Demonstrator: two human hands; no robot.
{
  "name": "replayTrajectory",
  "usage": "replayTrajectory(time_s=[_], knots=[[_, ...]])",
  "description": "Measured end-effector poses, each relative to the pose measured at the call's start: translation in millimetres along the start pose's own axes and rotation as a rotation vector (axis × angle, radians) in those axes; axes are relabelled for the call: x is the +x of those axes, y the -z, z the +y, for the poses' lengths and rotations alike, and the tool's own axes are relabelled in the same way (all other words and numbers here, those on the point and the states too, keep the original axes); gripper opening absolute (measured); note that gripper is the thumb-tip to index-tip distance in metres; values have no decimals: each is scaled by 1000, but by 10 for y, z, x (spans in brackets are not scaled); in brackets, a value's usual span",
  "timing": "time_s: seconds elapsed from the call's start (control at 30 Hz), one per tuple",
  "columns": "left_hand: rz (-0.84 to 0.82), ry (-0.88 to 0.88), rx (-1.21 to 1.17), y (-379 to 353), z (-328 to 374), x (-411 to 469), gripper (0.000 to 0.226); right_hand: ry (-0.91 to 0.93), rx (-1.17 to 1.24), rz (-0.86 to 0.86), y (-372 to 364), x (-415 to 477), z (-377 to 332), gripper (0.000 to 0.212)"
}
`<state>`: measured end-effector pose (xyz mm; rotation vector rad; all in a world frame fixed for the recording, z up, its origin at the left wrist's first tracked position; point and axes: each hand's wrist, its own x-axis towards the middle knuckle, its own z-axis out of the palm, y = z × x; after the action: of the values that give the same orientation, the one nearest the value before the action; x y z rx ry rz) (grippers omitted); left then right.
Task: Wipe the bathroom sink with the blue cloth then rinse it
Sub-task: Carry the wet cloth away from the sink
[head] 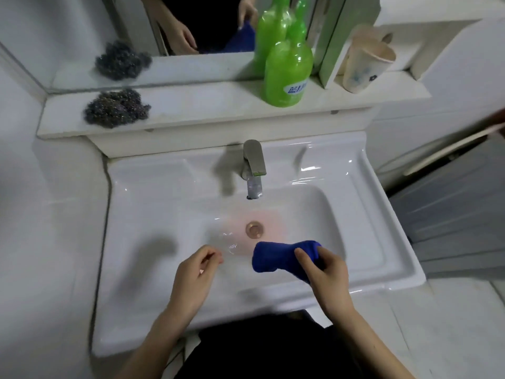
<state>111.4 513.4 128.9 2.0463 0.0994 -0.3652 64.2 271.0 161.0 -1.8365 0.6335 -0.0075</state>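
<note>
**Cloth held over the basin**

The right hand [326, 272] gripped the blue cloth [276, 255], its fingers [303, 255] and thumb curled round one end while the bunched remainder stuck out to the left, low over the sink [363, 242], just right of the drain [254, 229]. The left hand [195, 272] hovered apart from the cloth over the front left of the basin, fingers loosely curled and holding nothing. Water glinted on the basin floor left of the drain. Behind stood the tap [254, 160]; on the shelf [205, 105] above sat a steel scourer [116, 108], a green bottle [287, 75] and a paper cup [363, 67].
</note>
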Motion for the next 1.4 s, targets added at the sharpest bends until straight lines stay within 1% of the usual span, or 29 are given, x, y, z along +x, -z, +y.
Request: replayTrajectory(time_s=[0.1, 0.2, 0.27, 0.37, 0.4, 0.47, 0.5, 0.57, 0.67, 0.8, 0.87, 0.93, 1.0, 1.07, 1.2, 1.33, 1.4], knots=[[-100, -37, 118, -163, -259, -127, 16, -65, -8, 112, 148, -172, 246, 46], [-204, -159, 327, -279, -375, -200, 11, -103, 9, 240, 336, -342, 316, 42], [-233, -219, 410, -343, -326, -209, 20, -130, 70, 320, 481, -444, 350, 40], [-272, -302, 445, -485, -103, -165, 46, -127, 126, 404, 754, -600, 465, 35], [-293, -341, 456, -553, -18, -128, 44, -125, 135, 431, 859, -665, 504, 33], [-346, -417, 477, -722, 168, -68, 27, -130, 162, 508, 1088, -814, 602, 32], [-365, -455, 481, -828, 263, -60, 22, -136, 180, 554, 1213, -899, 669, 32], [-400, -504, 477, -1091, 441, -110, 19, -171, 209, 639, 1466, -1105, 850, 34], [-516, -484, 414, -1591, 585, -386, 17, -247, 259, 762, 1832, -1500, 1209, 38], [-639, -333, 276, -2265, 492, -986, 16, -417, 288, 930, 2271, -2097, 1789, 43], [-683, -234, 230, -2538, 421, -1283, 20, -510, 294, 961, 2455, -2354, 2041, 45], [-706, -166, 229, -2755, 398, -1493, 22, -561, 292, 987, 2651, -2551, 2202, 43], [-717, -129, 235, -2928, 431, -1583, 22, -555, 289, 1008, 2864, -2677, 2293, 39], [-690, -128, 215, -3073, 550, -1569, 21, -528, 284, 1016, 3071, -2705, 2353, 38], [-620, -188, 156, -3329, 937, -1446, 22, -499, 271, 977, 3432, -2443, 2424, 46], [-533, -208, 117, -3604, 1180, -1233, 23, -412, 323, 898, 3730, -1925, 2446, 41], [-507, -184, 109, -3787, 1208, -1093, 24, -372, 347, 860, 3879, -1609, 2440, 40]])
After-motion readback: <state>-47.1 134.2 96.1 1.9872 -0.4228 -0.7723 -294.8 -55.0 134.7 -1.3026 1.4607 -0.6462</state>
